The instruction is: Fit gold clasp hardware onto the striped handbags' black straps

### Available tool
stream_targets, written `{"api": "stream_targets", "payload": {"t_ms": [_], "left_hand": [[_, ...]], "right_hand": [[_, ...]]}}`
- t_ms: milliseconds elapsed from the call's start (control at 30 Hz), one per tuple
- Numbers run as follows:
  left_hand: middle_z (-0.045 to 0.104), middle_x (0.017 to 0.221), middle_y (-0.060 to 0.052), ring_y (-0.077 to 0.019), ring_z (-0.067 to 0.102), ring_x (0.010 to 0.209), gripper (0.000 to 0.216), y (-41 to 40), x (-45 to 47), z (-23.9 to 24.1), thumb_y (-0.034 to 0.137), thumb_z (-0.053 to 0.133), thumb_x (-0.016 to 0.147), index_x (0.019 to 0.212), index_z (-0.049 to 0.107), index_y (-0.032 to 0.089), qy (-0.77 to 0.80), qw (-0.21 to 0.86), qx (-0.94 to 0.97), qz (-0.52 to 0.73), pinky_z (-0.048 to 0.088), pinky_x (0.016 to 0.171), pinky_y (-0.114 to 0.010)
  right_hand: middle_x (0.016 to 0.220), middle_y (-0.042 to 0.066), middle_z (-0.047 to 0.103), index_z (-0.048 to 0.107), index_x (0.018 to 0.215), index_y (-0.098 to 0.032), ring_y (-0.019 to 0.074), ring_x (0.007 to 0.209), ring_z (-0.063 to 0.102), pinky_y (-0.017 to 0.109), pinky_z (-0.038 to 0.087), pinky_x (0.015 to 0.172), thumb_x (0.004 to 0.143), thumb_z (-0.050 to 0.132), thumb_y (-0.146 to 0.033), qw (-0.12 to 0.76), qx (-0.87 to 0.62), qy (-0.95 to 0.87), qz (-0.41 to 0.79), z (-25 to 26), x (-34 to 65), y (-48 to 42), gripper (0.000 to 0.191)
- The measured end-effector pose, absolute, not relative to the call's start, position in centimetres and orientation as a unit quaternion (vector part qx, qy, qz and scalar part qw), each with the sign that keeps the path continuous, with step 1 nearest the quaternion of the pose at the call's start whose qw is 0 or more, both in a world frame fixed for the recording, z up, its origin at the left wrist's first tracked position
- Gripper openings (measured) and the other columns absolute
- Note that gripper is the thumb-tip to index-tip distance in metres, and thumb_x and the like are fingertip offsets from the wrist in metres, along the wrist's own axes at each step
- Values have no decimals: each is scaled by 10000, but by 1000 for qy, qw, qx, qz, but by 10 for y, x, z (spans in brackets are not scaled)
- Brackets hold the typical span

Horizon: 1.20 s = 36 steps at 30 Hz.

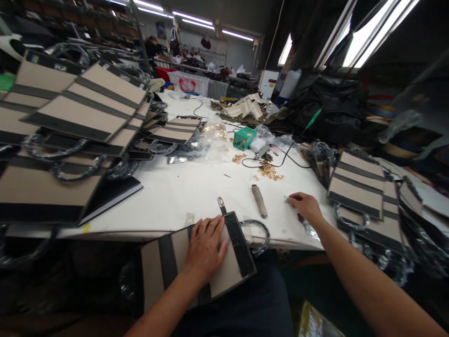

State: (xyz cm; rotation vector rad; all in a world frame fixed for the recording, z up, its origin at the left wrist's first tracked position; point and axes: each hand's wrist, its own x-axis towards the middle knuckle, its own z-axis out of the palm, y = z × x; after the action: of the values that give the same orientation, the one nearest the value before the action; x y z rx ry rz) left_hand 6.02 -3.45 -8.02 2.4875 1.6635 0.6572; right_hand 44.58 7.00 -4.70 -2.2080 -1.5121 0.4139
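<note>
A beige and black bag panel [178, 245] lies across the table's front edge and my lap. My left hand [206, 245] rests flat on it with the fingers stretched out. From its upper edge a short black strap with a metal clasp plate [220, 202] sticks out. A plastic-wrapped handle [268, 234] loops from its right side. My right hand [306, 206] is over the table to the right, thumb and fingers pinched together. A small greyish bit shows at the fingertips, too small to name. Between the hands lies a wrapped, stick-like tool [258, 201].
Finished-looking beige and black bags [84, 105] are piled at the left, and more bags [358, 180] at the right. Gold-coloured metal fittings [269, 171] lie on the white table [168, 187], near a green box [244, 138] with a black cable. A person [151, 47] is far back.
</note>
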Motion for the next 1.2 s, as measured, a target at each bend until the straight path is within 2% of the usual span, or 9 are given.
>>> {"api": "stream_targets", "payload": {"t_ms": [67,167,267,367,567,733,1033,1200], "left_hand": [[566,1472,-59,-305,492,1303,513,-36,60,-79,356,541,954,1437,535,184,545,50,807,222,305,1165,-501],[570,1466,-70,-312,490,1304,515,-37,59,-79,352,547,950,1433,537,173,546,53,804,229,300,1168,-505],[560,1474,-80,-315,484,1305,517,-37,59,-79,355,540,957,1437,529,164,541,54,807,231,293,1171,-514],[558,1474,-85,-315,485,1298,533,-37,58,-80,368,542,958,1448,513,160,539,59,807,235,298,1168,-518],[568,1464,-79,-315,471,1303,535,-37,58,-81,372,556,949,1440,516,163,543,72,798,250,300,1166,-518],[574,1455,-82,-316,484,1284,527,-36,59,-81,375,560,947,1432,524,171,543,77,795,258,308,1155,-519],[584,1443,-83,-313,491,1268,538,-37,58,-81,362,583,931,1429,523,169,541,83,791,273,323,1149,-527],[579,1450,-79,-316,482,1275,533,-36,58,-82,368,572,937,1426,530,161,543,86,791,270,325,1152,-532]], "right_hand": [[773,65,754,751,921,-185,225,750,701,311,492,668,814,645,-421,255,-781,-537,193,-35,428,58,281],[741,59,748,730,888,-178,212,727,704,293,504,643,766,708,-437,346,-700,-529,333,-21,370,34,287],[663,36,715,714,836,-170,181,627,674,273,485,594,740,735,-403,357,-622,-535,447,-21,297,16,254],[600,17,677,698,793,-166,160,549,634,257,446,530,723,736,-375,354,-602,-514,497,-34,248,13,223],[623,10,690,720,795,-168,141,509,614,247,434,512,728,721,-344,329,-627,-541,454,-51,237,22,188],[631,22,689,728,803,-167,160,553,639,252,448,520,729,719,-359,361,-636,-502,462,-48,237,19,206],[636,22,682,724,787,-161,154,561,633,250,459,527,715,734,-360,366,-634,-484,479,-50,234,16,212],[671,33,710,742,813,-167,160,569,632,267,464,546,735,716,-357,331,-642,-529,445,-53,233,15,207]]}}
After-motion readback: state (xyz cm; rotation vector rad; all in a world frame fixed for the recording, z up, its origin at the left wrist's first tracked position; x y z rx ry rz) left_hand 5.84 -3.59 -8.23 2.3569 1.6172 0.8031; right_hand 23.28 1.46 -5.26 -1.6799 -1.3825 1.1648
